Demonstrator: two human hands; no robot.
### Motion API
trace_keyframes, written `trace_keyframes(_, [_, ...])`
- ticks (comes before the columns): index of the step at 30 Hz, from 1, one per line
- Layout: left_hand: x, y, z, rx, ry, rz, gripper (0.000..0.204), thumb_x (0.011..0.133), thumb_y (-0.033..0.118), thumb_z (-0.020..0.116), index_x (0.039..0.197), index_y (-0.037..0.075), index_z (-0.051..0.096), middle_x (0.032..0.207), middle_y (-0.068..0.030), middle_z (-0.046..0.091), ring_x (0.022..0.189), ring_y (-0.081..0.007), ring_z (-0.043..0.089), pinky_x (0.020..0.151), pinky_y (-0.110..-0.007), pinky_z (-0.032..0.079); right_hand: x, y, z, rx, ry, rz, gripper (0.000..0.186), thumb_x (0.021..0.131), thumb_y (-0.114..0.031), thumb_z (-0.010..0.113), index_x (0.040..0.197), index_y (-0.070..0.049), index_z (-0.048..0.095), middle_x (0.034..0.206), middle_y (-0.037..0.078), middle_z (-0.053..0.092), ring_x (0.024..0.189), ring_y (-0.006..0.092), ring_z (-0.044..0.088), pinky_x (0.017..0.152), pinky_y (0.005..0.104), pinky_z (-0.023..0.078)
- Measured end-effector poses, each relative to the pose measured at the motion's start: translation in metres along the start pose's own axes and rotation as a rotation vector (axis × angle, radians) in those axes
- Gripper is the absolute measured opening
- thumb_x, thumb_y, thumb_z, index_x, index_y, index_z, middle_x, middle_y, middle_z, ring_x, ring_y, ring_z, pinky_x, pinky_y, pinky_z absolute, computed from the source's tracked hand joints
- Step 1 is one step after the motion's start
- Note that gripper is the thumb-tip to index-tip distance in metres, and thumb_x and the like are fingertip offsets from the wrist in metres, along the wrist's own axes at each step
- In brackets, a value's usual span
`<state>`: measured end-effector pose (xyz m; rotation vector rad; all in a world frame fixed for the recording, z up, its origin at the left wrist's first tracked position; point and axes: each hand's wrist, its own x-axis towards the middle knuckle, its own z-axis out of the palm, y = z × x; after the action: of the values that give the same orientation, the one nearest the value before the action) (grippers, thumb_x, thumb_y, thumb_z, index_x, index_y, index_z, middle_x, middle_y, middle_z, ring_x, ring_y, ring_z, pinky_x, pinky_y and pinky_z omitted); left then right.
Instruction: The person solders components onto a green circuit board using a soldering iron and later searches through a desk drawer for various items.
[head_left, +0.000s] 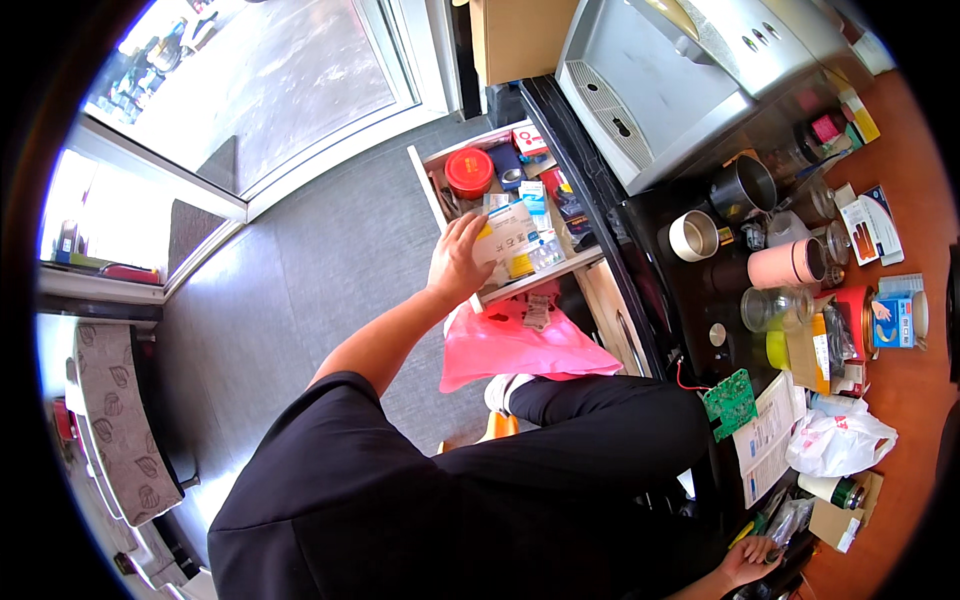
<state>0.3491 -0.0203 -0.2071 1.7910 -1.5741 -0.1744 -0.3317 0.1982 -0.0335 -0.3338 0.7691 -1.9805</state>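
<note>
Along the right, the cluttered surface (916, 405) bears cups, jars and a green circuit board (731, 404) near its left edge. An open drawer (560, 269) juts from beneath, a pink plastic bag (520, 350) at its near side. The left hand (461, 262), partly closed, grips one end of a flat white box (510, 232) above the drawer's outer edge. The right hand (750, 562), loosely curled by the surface's near edge, is beside a clear plastic bag (790, 522); whether it holds anything, I cannot tell. A red round tub (469, 172) lies toward the drawer's far outer corner.
</note>
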Motion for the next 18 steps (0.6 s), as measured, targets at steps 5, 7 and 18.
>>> trace_keyframes(5, [-0.002, -0.005, 0.005, 0.001, -0.003, -0.020, 0.069, 0.062, 0.012, 0.082, 0.126, 0.003, 0.056, 0.130, -0.0165, 0.056, 0.121, -0.0351, 0.053, 0.104, -0.041, 0.043, -0.001, 0.004, 0.003, 0.019, 0.019, -0.033, 0.032, 0.097, -0.021, 0.057, 0.073, -0.011, 0.039, 0.059, -0.002, 0.029, 0.046, 0.0073, 0.028, 0.043, 0.0228, 0.023])
trace_keyframes(7, [0.001, -0.011, 0.008, 0.005, 0.029, -0.037, 0.067, 0.063, 0.013, 0.082, 0.124, 0.002, 0.056, 0.129, -0.0172, 0.055, 0.122, -0.0353, 0.052, 0.105, -0.041, 0.042, -0.001, 0.004, 0.003, 0.022, 0.035, -0.043, 0.033, 0.097, -0.021, 0.057, 0.072, -0.011, 0.038, 0.060, -0.002, 0.030, 0.046, 0.0071, 0.027, 0.042, 0.0224, 0.023])
trace_keyframes(18, [0.068, -0.047, -0.036, 0.236, 0.072, -0.220, 0.069, 0.063, 0.017, 0.079, 0.127, 0.004, 0.056, 0.125, -0.0173, 0.059, 0.118, -0.0356, 0.055, 0.104, -0.041, 0.044, -0.002, -0.002, -0.004, 0.052, -0.070, -0.021, 0.021, 0.094, -0.016, 0.059, 0.080, -0.008, 0.046, 0.061, -0.002, 0.032, 0.048, 0.0067, 0.029, 0.043, 0.0224, 0.023])
